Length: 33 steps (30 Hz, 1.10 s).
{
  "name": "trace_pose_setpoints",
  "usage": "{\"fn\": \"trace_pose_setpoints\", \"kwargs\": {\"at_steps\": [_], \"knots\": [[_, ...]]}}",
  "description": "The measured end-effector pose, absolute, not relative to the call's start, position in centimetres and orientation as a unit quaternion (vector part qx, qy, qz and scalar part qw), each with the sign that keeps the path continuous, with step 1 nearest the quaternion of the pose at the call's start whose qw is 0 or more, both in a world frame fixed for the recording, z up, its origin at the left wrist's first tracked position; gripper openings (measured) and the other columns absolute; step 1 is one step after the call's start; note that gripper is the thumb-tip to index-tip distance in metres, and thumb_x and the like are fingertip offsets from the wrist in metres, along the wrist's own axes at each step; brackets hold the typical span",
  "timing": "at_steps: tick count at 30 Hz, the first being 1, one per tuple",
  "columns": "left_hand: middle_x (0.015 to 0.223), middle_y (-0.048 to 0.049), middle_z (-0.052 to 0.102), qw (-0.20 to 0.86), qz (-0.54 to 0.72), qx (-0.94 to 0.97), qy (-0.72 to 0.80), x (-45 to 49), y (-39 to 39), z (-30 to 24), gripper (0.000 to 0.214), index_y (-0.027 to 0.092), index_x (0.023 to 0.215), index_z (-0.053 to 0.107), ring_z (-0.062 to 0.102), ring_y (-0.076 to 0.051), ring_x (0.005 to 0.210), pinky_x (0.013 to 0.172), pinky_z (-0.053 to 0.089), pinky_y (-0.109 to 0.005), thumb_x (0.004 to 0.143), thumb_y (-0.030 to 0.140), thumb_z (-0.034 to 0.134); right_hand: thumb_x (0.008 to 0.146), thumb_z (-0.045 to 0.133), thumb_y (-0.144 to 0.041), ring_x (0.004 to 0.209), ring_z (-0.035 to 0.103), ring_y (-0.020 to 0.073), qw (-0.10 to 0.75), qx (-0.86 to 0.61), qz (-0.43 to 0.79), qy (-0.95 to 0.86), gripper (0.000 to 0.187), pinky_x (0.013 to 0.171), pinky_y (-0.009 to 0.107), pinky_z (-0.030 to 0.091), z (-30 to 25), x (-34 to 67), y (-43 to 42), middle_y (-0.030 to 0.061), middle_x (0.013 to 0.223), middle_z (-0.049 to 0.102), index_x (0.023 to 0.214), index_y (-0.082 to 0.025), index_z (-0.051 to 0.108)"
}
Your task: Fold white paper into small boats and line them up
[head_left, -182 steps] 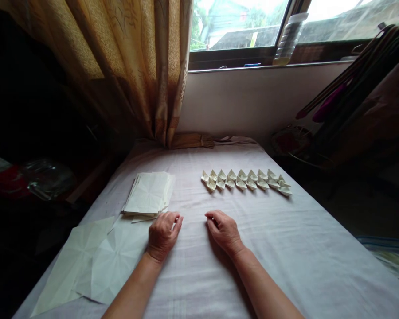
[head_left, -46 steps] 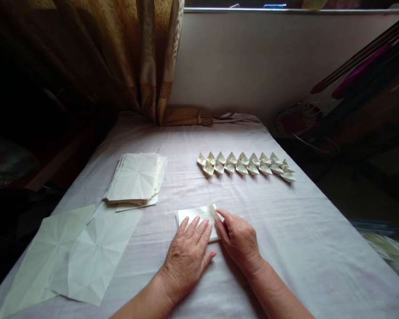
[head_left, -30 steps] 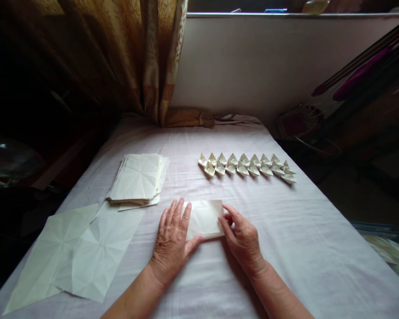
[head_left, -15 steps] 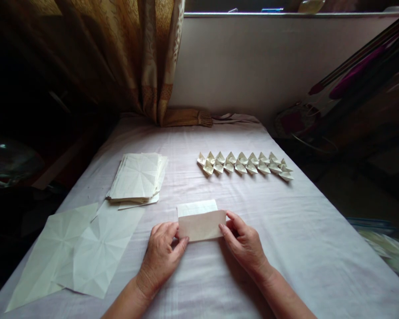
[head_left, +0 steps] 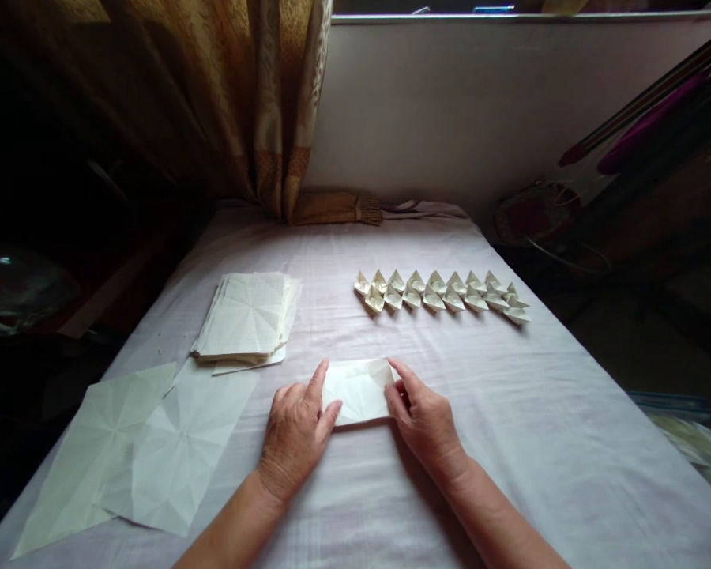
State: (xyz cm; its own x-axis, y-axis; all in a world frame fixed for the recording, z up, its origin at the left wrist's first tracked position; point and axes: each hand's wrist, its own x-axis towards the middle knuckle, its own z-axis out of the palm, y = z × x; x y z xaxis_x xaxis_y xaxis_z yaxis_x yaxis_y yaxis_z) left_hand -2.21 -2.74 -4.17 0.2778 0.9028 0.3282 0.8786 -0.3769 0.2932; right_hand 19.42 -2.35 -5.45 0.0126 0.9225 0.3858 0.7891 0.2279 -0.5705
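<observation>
A white sheet of paper (head_left: 356,391) lies between my hands near the front of the covered surface, folded or laid as a small creased rectangle. My left hand (head_left: 299,427) grips its left edge, with the index finger at the upper corner and the thumb on the lower part. On the opposite side, my right hand (head_left: 423,419) holds the right edge, index finger at the top corner and thumb lower down. That right side curls up slightly. Several small folded paper boats (head_left: 435,296) stand in two rows beyond my right hand.
A stack of creased paper (head_left: 242,316) sits left of centre. Loose creased sheets (head_left: 178,450) overlap at the front left. A pale cloth (head_left: 509,442) covers the surface. Behind it hang a gold curtain (head_left: 213,95) and a wall (head_left: 450,111).
The paper's near flap, raised before, is now down, and its creased white face shows. My left index finger has moved up to the far corner. Right-hand fingers stay at the right edge.
</observation>
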Motion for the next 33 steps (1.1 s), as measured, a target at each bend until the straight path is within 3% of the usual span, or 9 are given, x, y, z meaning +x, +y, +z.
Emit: {"fn": "trace_pose_setpoints", "kwargs": {"at_steps": [2, 5, 7, 9, 13, 19, 33], "knots": [[0.085, -0.0058, 0.066, 0.006, 0.211, 0.801, 0.560, -2.1, -2.7, -3.9, 0.047, 0.016, 0.137, 0.048, 0.060, -0.022, 0.080, 0.080, 0.047, -0.038, 0.094, 0.033, 0.051, 0.092, 0.043, -0.024, 0.059, 0.067, 0.0143, 0.351, -0.615, 0.068, -0.703, 0.036, 0.059, 0.022, 0.049, -5.7, 19.3, -2.3, 0.0037, 0.078, 0.074, 0.121, -0.015, 0.062], [0.120, -0.0148, 0.062, -0.026, 0.222, 0.811, 0.540, -1.4, -3.1, -3.3, 0.039, 0.018, 0.127, 0.059, 0.056, -0.029, 0.109, 0.092, 0.045, -0.044, 0.093, 0.035, 0.053, 0.092, 0.042, -0.022, 0.061, 0.067, 0.0153, 0.345, -0.615, 0.044, -0.707, 0.032, 0.061, 0.023, 0.050, -5.8, 19.2, -2.2, 0.0052, 0.080, 0.074, 0.115, -0.015, 0.064], [0.139, -0.0129, 0.053, -0.027, 0.227, 0.845, 0.484, -0.6, -3.5, -3.0, 0.037, 0.023, 0.126, 0.061, 0.045, -0.031, 0.128, 0.106, 0.036, -0.048, 0.093, 0.037, 0.053, 0.092, 0.042, -0.021, 0.063, 0.067, 0.0155, 0.342, -0.615, 0.049, -0.709, 0.027, 0.062, 0.024, 0.050, -5.8, 19.2, -2.2, 0.0047, 0.079, 0.073, 0.105, -0.017, 0.065], [0.146, -0.0076, 0.049, -0.019, 0.215, 0.871, 0.442, 0.0, -3.7, -2.9, 0.037, 0.026, 0.126, 0.061, 0.039, -0.030, 0.136, 0.114, 0.025, -0.050, 0.093, 0.040, 0.053, 0.092, 0.042, -0.020, 0.063, 0.066, 0.0155, 0.335, -0.614, 0.059, -0.712, 0.022, 0.062, 0.023, 0.048, -5.8, 19.2, -2.2, 0.0035, 0.077, 0.072, 0.094, -0.019, 0.064], [0.144, -0.0033, 0.052, 0.000, 0.183, 0.887, 0.423, 0.6, -3.4, -3.3, 0.042, 0.027, 0.128, 0.059, 0.040, -0.028, 0.137, 0.118, 0.017, -0.050, 0.093, 0.048, 0.051, 0.093, 0.042, -0.020, 0.064, 0.065, 0.0154, 0.325, -0.609, 0.055, -0.721, 0.020, 0.062, 0.023, 0.046, -5.7, 19.3, -2.2, 0.0028, 0.075, 0.069, 0.085, -0.020, 0.061], [0.143, -0.0051, 0.054, 0.011, 0.158, 0.897, 0.414, 0.4, -3.0, -4.0, 0.048, 0.023, 0.136, 0.052, 0.045, -0.026, 0.134, 0.114, 0.029, -0.046, 0.094, 0.046, 0.051, 0.093, 0.041, -0.019, 0.067, 0.063, 0.0149, 0.314, -0.604, 0.057, -0.730, 0.020, 0.064, 0.023, 0.044, -5.8, 19.3, -2.1, 0.0032, 0.077, 0.068, 0.086, -0.019, 0.060], [0.143, -0.0066, 0.053, 0.033, 0.145, 0.896, 0.419, 0.5, -2.3, -3.9, 0.046, 0.022, 0.137, 0.051, 0.044, -0.025, 0.135, 0.114, 0.030, -0.047, 0.095, 0.041, 0.048, 0.092, 0.043, -0.017, 0.066, 0.060, 0.0140, 0.283, -0.622, 0.047, -0.729, 0.020, 0.059, 0.022, 0.041, -5.5, 19.0, -2.0, 0.0035, 0.080, 0.064, 0.084, -0.020, 0.061]]}}
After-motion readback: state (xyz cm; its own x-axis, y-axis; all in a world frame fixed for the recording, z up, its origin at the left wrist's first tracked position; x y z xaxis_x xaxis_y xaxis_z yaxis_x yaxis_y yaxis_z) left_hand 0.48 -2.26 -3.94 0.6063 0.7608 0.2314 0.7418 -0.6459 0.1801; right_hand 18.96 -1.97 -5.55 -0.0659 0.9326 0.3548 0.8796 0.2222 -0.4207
